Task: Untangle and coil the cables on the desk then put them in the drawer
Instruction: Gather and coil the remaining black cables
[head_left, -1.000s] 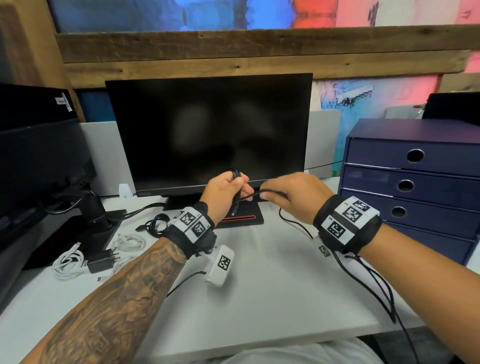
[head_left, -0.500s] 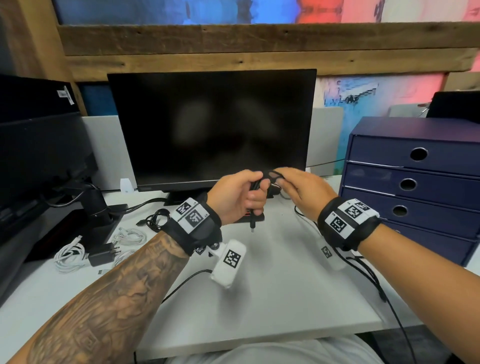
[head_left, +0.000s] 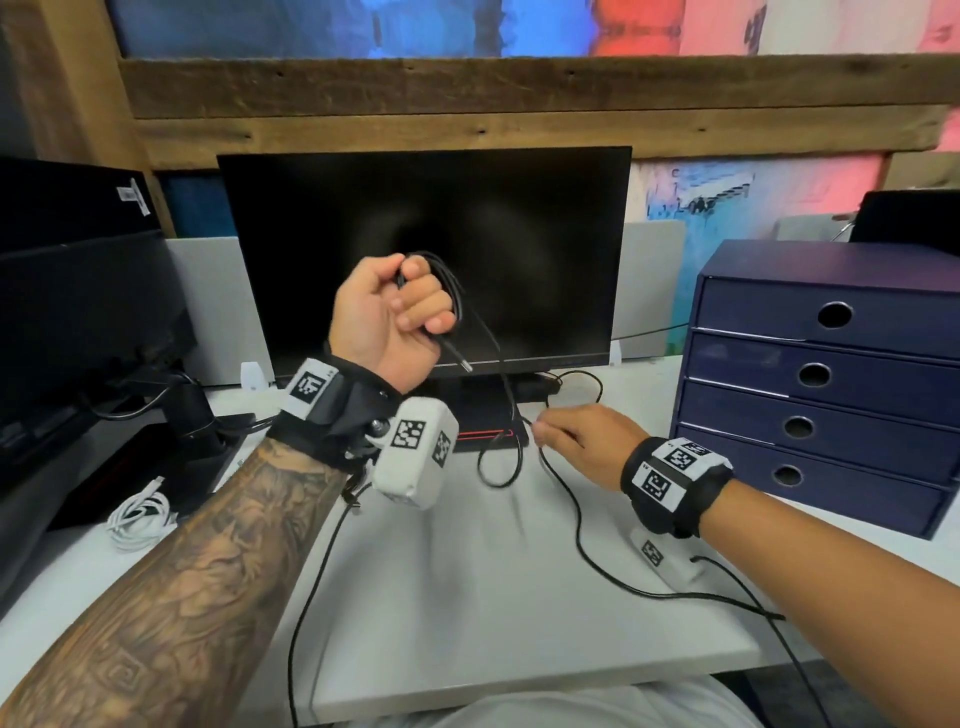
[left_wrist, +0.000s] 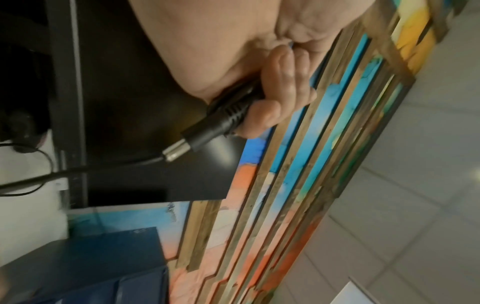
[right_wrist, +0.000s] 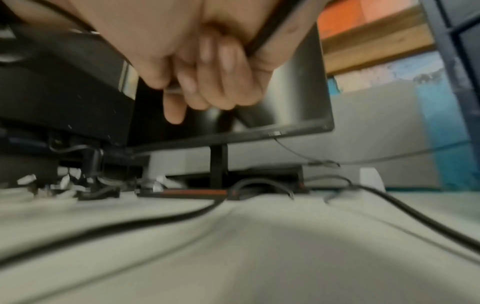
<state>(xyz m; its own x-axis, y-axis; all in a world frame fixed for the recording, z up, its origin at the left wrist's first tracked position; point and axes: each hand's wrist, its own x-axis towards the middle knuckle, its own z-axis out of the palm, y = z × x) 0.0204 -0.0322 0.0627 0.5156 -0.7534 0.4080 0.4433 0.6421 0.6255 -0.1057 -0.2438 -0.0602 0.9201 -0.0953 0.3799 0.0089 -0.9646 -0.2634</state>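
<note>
Drawers (head_left: 831, 317): four; black cable (head_left: 501, 358): one.

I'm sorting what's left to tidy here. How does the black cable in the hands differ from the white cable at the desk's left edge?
The black cable is partly looped in the raised left hand, its plug end sticking out below the fist, and pinched lower down by the right hand; the white cable lies untouched on the desk. The black cable trails loose across the desk, while the white one sits bunched in a small pile. Neither is in the drawer unit yet.
</note>
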